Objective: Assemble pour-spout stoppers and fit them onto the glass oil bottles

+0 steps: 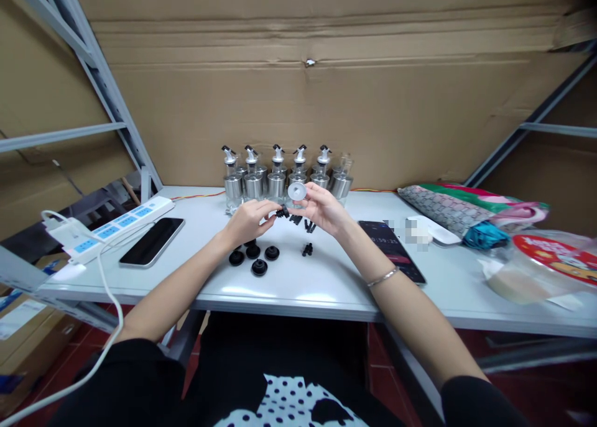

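My left hand (252, 220) pinches a small black ribbed stopper (282, 212) between thumb and fingertips above the table. Beside it my right hand (324, 208) grips a pale round cap (297, 192), its disc side turned toward me; a right fingertip reaches close to the stopper, and I cannot tell whether it touches. Below my left hand lie several round black stoppers (259, 267). Small black spout pieces (308, 250) rest under my right hand, with more slim black pieces (310, 225) behind them. Glass-and-metal oil bottles (253, 186), several with pourer tops, stand in rows behind both hands.
On the left are a dark phone (153, 242) and a white power strip (124, 227) with a trailing cable. A phone showing a timer (392, 250) lies on the right, near a patterned bag (448, 206) and a tape roll (527, 271). Cardboard (326, 110) walls the back.
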### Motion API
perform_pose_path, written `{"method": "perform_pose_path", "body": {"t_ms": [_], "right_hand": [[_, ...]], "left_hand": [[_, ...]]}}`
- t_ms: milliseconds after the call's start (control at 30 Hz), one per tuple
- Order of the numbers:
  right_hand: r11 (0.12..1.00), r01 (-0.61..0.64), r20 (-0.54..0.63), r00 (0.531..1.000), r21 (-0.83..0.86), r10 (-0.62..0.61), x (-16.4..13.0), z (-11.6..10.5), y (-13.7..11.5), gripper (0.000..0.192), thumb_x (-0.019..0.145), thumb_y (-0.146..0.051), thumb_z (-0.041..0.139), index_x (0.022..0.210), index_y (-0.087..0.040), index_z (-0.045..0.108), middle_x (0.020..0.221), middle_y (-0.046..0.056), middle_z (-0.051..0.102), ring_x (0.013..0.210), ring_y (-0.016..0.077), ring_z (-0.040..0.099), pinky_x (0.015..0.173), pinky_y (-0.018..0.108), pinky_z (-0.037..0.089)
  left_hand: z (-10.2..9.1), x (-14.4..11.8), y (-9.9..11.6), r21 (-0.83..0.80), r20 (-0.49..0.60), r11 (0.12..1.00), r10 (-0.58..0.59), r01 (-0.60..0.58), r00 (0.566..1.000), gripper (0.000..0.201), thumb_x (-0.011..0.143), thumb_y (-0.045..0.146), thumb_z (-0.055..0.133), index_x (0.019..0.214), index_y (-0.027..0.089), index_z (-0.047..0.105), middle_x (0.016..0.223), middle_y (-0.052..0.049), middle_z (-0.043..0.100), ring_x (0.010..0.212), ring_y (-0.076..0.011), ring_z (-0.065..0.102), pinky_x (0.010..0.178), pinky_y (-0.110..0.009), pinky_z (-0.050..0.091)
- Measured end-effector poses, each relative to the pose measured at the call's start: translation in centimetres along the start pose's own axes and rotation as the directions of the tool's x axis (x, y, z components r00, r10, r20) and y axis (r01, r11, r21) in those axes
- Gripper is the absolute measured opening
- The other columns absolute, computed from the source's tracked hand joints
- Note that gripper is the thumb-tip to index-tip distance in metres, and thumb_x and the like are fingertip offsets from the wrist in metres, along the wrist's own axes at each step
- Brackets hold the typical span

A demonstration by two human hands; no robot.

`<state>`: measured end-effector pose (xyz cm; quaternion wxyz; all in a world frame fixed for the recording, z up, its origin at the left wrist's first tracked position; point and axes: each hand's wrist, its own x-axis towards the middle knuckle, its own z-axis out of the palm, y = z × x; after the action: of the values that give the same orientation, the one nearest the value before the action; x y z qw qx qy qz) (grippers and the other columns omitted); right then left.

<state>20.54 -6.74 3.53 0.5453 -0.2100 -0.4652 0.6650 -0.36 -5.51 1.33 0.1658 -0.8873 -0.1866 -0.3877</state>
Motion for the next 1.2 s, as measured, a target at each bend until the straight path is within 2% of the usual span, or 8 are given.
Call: {"method": "perform_pose_path", "body": {"t_ms": [100, 267, 433, 633, 767, 1000, 1100, 1200], "right_hand": [[1.000, -0.002, 0.020, 1.000, 0.000, 0.002, -0.1, 0.3, 0.0, 0.017, 0.075, -0.021, 0.070, 0.076, -0.018, 0.053, 0.073, -0.003, 0.065, 0.069, 0.0120, 0.065, 0.083, 0.045, 0.057], [0.999, 0.012, 0.016, 1.000, -0.038, -0.011, -0.3, 0.9, -0.1, 0.017, 0.074, -0.022, 0.071, 0.078, -0.019, 0.055, 0.074, -0.003, 0.065, 0.068, 0.0118, 0.064, 0.084, 0.046, 0.057], [0.991, 0.074, -0.092, 0.992, -0.107, -0.084, 0.0, 0.5, 0.0, 0.023, 0.070, -0.028, 0.075, 0.074, -0.019, 0.054, 0.073, -0.004, 0.063, 0.067, 0.0111, 0.062, 0.081, 0.042, 0.057], [0.935, 0.148, -0.251, 0.939, -0.324, -0.235, 0.9, -0.7, 0.8, 0.033, 0.060, -0.036, 0.080, 0.078, -0.019, 0.058, 0.069, -0.003, 0.064, 0.064, 0.0104, 0.061, 0.067, 0.030, 0.057], [0.900, 0.158, -0.200, 0.946, -0.407, -0.257, 1.0, -0.7, 1.0, 0.032, 0.060, -0.039, 0.079, 0.077, -0.019, 0.060, 0.067, -0.003, 0.065, 0.064, 0.0101, 0.061, 0.066, 0.026, 0.055], [0.872, 0.160, -0.110, 0.966, -0.463, -0.235, 0.7, -0.2, 1.0, 0.032, 0.059, -0.041, 0.079, 0.076, -0.018, 0.063, 0.067, -0.001, 0.068, 0.061, 0.0103, 0.063, 0.066, 0.026, 0.055], [0.866, 0.166, -0.098, 0.966, -0.471, -0.238, 0.7, -0.3, 0.9, 0.032, 0.060, -0.042, 0.079, 0.077, -0.018, 0.064, 0.068, 0.000, 0.069, 0.062, 0.0116, 0.064, 0.068, 0.028, 0.055], [0.864, 0.169, -0.085, 0.968, -0.474, -0.236, 0.7, -0.4, 1.0, 0.034, 0.059, -0.043, 0.079, 0.077, -0.018, 0.064, 0.069, 0.001, 0.070, 0.062, 0.0124, 0.065, 0.068, 0.028, 0.055]], "left_hand": [[0.1, -0.1, -0.1, 0.002, 0.009, 1.000, -0.005, 0.005, 1.000, 0.021, 0.085, 0.018, 0.051, 0.105, 0.013, 0.058, 0.094, -0.007, 0.071, 0.064, -0.0111, 0.064, 0.067, -0.026, 0.049], [0.5, -0.3, -0.4, 0.038, -0.014, 0.999, -0.007, 0.008, 1.000, 0.020, 0.091, 0.023, 0.047, 0.102, 0.013, 0.060, 0.092, -0.007, 0.072, 0.078, -0.0139, 0.066, 0.069, -0.025, 0.047], [0.5, -0.2, -0.5, 0.056, 0.047, 0.997, -0.061, 0.058, 0.997, 0.026, 0.092, 0.035, 0.047, 0.093, 0.014, 0.062, 0.075, -0.004, 0.070, 0.063, -0.0131, 0.063, 0.067, -0.027, 0.045], [0.3, -0.1, -0.5, 0.039, 0.031, 0.991, -0.129, 0.128, 0.991, 0.030, 0.094, 0.036, 0.042, 0.095, 0.013, 0.062, 0.081, -0.007, 0.070, 0.074, -0.0154, 0.064, 0.072, -0.029, 0.044], [0.3, 0.0, -0.4, 0.032, 0.051, 0.991, -0.133, 0.131, 0.990, 0.030, 0.094, 0.035, 0.040, 0.096, 0.013, 0.061, 0.081, -0.007, 0.069, 0.074, -0.0150, 0.063, 0.075, -0.030, 0.043], [0.2, 0.0, -0.2, 0.035, 0.079, 0.985, -0.170, 0.168, 0.982, 0.023, 0.094, 0.033, 0.043, 0.096, 0.015, 0.056, 0.084, -0.004, 0.069, 0.066, -0.0128, 0.060, 0.091, -0.038, 0.037], [0.1, 0.0, -0.1, -0.016, 0.058, 0.978, -0.208, 0.209, 0.976, 0.023, 0.092, 0.034, 0.046, 0.102, 0.015, 0.052, 0.095, -0.006, 0.067, 0.066, -0.0124, 0.060, 0.090, -0.038, 0.038], [0.1, 0.0, -0.1, -0.075, 0.072, 0.980, -0.178, 0.183, 0.981, 0.036, 0.092, 0.031, 0.046, 0.124, 0.015, 0.041, 0.118, -0.013, 0.060, 0.083, -0.0154, 0.063, 0.087, -0.035, 0.042]]}}
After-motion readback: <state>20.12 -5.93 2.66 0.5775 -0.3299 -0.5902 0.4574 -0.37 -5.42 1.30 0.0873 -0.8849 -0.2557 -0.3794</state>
